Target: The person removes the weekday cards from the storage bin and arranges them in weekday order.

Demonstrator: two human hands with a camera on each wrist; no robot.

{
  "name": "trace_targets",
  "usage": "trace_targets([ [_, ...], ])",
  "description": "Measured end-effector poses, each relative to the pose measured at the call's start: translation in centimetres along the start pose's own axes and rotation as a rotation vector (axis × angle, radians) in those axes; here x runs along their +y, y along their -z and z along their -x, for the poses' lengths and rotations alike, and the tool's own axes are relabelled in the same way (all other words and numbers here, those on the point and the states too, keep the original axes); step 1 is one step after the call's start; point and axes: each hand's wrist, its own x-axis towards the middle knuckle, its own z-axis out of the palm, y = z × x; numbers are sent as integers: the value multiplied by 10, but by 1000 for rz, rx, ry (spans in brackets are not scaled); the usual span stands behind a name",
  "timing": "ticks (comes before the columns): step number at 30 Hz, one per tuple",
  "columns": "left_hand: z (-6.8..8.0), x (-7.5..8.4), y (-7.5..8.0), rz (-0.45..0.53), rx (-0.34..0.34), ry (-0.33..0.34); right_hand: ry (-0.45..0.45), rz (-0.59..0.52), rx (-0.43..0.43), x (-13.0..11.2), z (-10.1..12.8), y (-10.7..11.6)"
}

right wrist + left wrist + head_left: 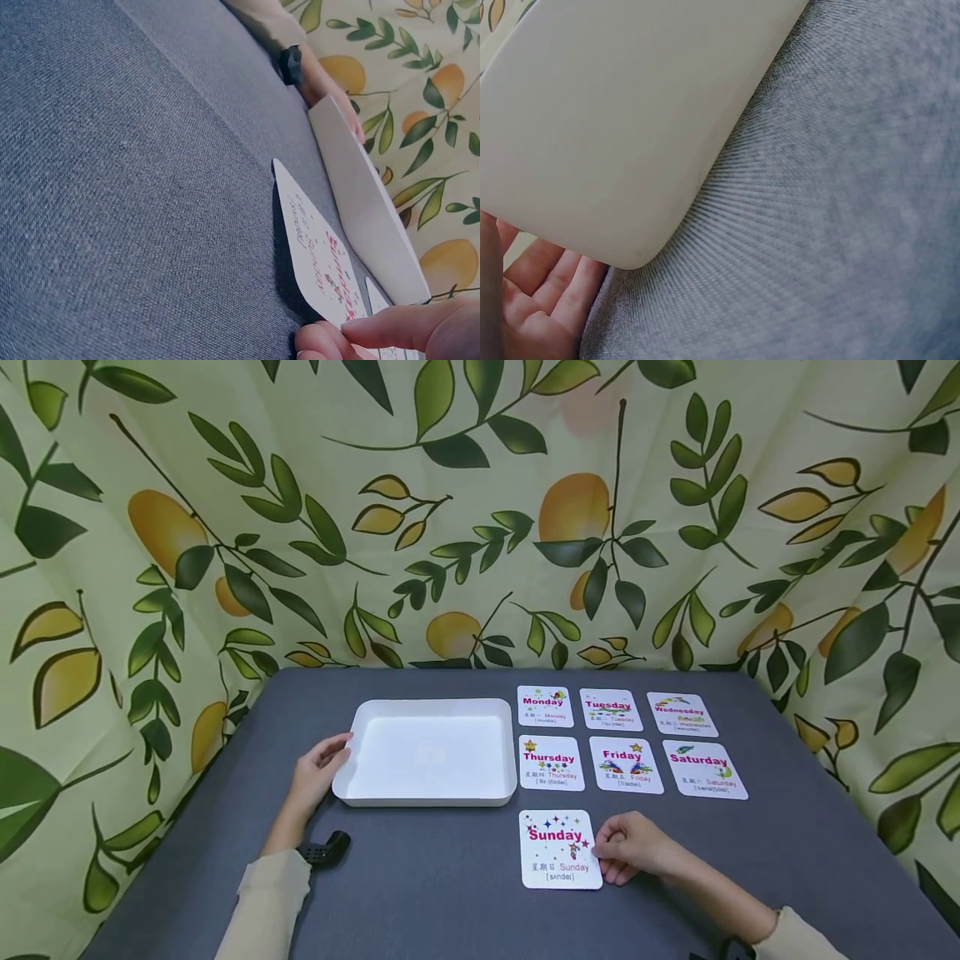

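My right hand (636, 847) pinches the right edge of the Sunday card (558, 860), thumb on top and fingers beneath. In the right wrist view the card (311, 240) tilts, with a dark shadow under its near edge. At the left end of a shallow white tray (427, 756), my left hand (321, 764) rests its fingers against the rim. The left wrist view shows the tray's corner (630, 187) with loosely extended fingers (570, 289) beside it. No cards show inside the tray.
Beyond the Sunday card lie two rows of cards: Monday (545, 707), Tuesday (611, 710) and Wednesday (682, 715) behind, Thursday (551, 764), Friday (626, 766) and Saturday (705, 771) in front. A grey cloth covers the table (420, 885). A leaf-patterned curtain (480, 552) hangs behind.
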Motion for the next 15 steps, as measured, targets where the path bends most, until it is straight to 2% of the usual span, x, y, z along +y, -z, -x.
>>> trace_targets([
  [10,-2,-3,3,4,20,6,-19,12,5,0,-7,1],
  [15,-7,1,7,-50,-11,-29,10,-67,-25,0,-12,6],
])
